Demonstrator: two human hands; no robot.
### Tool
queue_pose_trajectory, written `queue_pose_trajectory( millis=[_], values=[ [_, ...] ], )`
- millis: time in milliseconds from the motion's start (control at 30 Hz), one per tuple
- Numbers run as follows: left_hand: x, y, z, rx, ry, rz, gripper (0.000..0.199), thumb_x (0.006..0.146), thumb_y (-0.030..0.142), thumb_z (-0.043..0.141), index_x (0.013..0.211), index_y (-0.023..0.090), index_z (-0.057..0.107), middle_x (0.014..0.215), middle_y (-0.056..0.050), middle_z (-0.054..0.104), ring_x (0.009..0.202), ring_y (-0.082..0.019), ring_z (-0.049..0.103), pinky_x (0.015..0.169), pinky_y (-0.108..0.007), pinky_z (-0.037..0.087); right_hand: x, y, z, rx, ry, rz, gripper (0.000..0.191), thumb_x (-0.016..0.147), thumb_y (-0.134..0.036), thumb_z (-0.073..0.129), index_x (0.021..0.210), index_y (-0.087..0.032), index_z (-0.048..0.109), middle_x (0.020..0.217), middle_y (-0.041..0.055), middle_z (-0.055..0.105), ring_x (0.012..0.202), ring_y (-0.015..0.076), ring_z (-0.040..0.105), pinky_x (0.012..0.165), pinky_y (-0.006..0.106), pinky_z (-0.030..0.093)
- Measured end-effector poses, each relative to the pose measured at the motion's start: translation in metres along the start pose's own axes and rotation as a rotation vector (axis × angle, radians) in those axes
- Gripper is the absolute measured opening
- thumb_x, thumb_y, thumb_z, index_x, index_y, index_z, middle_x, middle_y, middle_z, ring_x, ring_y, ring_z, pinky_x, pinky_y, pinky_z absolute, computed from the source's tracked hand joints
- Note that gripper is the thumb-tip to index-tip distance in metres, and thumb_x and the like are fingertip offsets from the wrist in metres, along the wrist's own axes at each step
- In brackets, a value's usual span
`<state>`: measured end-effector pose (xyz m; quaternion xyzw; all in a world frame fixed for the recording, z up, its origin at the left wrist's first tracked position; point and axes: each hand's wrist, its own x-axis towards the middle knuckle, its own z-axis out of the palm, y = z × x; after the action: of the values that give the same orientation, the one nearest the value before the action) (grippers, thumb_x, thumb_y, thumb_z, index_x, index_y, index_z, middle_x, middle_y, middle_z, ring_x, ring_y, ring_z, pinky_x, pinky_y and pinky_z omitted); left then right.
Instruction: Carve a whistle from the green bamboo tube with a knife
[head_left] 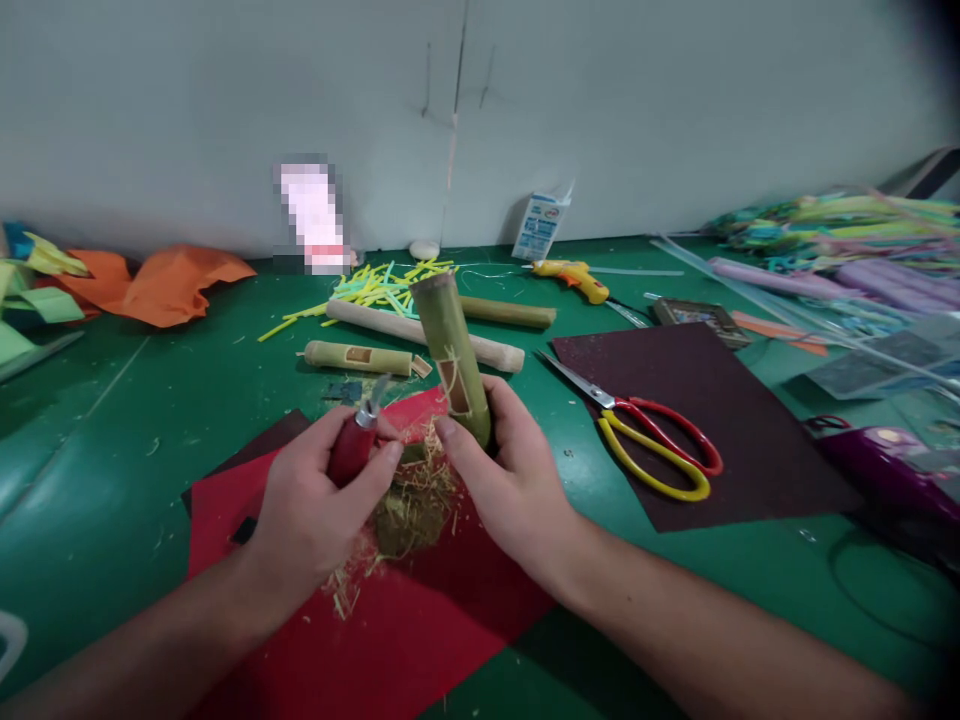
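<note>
My left hand (322, 480) is closed around the red handle of a carving knife (352, 447), whose short metal blade points up and away. In my right hand (510, 470) is a green bamboo tube (454, 350), tilted, with a rectangular opening cut in its side and loose fibres at the opening's edge. Beneath both hands, a pile of bamboo shavings (412, 510) lies on a red sheet (300, 640). Behind the hands rests a shorter bamboo piece (330, 355) with a similar opening.
Red-and-yellow scissors (652, 440) lie on a dark sheet (720, 400) at the right. Farther back are a pale stick (427, 335), another bamboo tube (510, 312), yellow-green strips (382, 285), a yellow glue gun (574, 277) and a small carton (541, 227). Orange material (172, 285) sits left.
</note>
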<state>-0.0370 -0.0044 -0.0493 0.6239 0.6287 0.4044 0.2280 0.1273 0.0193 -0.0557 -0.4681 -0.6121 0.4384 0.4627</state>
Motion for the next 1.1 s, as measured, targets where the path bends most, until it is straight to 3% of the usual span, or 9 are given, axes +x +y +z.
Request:
queue_pose_trajectory(
  millis=[100, 200, 333, 433, 600, 767, 933, 1100],
  values=[
    [0.002, 0.005, -0.001, -0.191, 0.074, -0.087, 0.016, 0.08, 0.036, 0.063, 0.076, 0.021, 0.061, 0.063, 0.004, 0.058, 0.057, -0.012, 0.053, 0.056, -0.024, 0.046, -0.001, 0.005, -0.003, -0.224, -0.02, -0.086, 0.03, 0.087, -0.033, 0.055, 0.115, -0.027, 0.048, 0.088, -0.0006, 0.06, 0.074, 0.0155, 0.055, 0.065, 0.03, 0.045],
    [0.004, 0.008, 0.0, -0.342, 0.043, -0.108, 0.015, 0.079, 0.036, 0.065, 0.076, 0.021, 0.063, 0.065, 0.003, 0.06, 0.058, -0.012, 0.055, 0.056, -0.024, 0.047, -0.003, 0.006, -0.002, -0.359, -0.062, -0.186, 0.037, 0.086, -0.029, 0.055, 0.121, -0.027, 0.045, 0.093, 0.0013, 0.063, 0.076, 0.0168, 0.058, 0.064, 0.031, 0.045],
    [0.004, 0.014, -0.001, -0.321, 0.037, -0.047, 0.008, 0.076, 0.028, 0.067, 0.074, 0.021, 0.066, 0.074, 0.002, 0.067, 0.069, -0.014, 0.061, 0.063, -0.025, 0.051, -0.003, 0.003, 0.0, -0.442, -0.1, -0.274, 0.039, 0.084, -0.025, 0.053, 0.123, -0.023, 0.044, 0.098, 0.0051, 0.065, 0.078, 0.0186, 0.061, 0.064, 0.031, 0.046],
    [0.003, 0.018, -0.001, -0.274, 0.059, -0.049, 0.006, 0.074, 0.027, 0.067, 0.071, 0.022, 0.065, 0.068, 0.004, 0.065, 0.063, -0.013, 0.059, 0.058, -0.024, 0.05, -0.003, 0.003, 0.001, -0.49, -0.119, -0.307, 0.04, 0.084, -0.024, 0.052, 0.123, -0.022, 0.044, 0.098, 0.0061, 0.066, 0.078, 0.0192, 0.062, 0.064, 0.03, 0.046],
    [0.003, 0.018, 0.0, -0.376, 0.068, -0.102, 0.014, 0.073, 0.028, 0.065, 0.062, 0.021, 0.06, 0.061, 0.003, 0.061, 0.06, -0.013, 0.058, 0.053, -0.024, 0.048, -0.003, 0.004, 0.002, -0.539, -0.137, -0.335, 0.041, 0.085, -0.026, 0.05, 0.125, -0.02, 0.043, 0.096, 0.007, 0.067, 0.073, 0.0183, 0.062, 0.059, 0.029, 0.045],
    [0.003, 0.019, -0.002, -0.421, 0.043, -0.183, 0.017, 0.071, 0.03, 0.066, 0.06, 0.02, 0.058, 0.052, 0.005, 0.051, 0.047, -0.009, 0.046, 0.044, -0.022, 0.041, -0.001, 0.0, 0.001, -0.673, -0.169, -0.381, 0.04, 0.086, -0.027, 0.047, 0.124, -0.018, 0.043, 0.101, 0.0098, 0.066, 0.079, 0.0216, 0.062, 0.06, 0.031, 0.044],
    [-0.005, 0.028, -0.006, -0.57, 0.009, -0.219, 0.022, 0.072, 0.03, 0.068, 0.06, 0.019, 0.053, 0.054, 0.005, 0.045, 0.048, -0.008, 0.041, 0.042, -0.021, 0.036, 0.009, 0.002, -0.005, -0.887, -0.125, -0.374, 0.039, 0.088, -0.028, 0.044, 0.125, -0.016, 0.047, 0.105, 0.0132, 0.065, 0.079, 0.0251, 0.062, 0.056, 0.033, 0.04],
    [0.0, 0.019, -0.009, -0.341, 0.076, -0.215, 0.023, 0.071, 0.036, 0.071, 0.062, 0.019, 0.058, 0.058, 0.003, 0.053, 0.052, -0.009, 0.046, 0.048, -0.023, 0.04, 0.011, 0.0, -0.011, -0.629, -0.034, -0.23, 0.037, 0.087, -0.032, 0.05, 0.122, -0.02, 0.05, 0.098, 0.0081, 0.066, 0.076, 0.0208, 0.061, 0.06, 0.031, 0.043]
  ],
)
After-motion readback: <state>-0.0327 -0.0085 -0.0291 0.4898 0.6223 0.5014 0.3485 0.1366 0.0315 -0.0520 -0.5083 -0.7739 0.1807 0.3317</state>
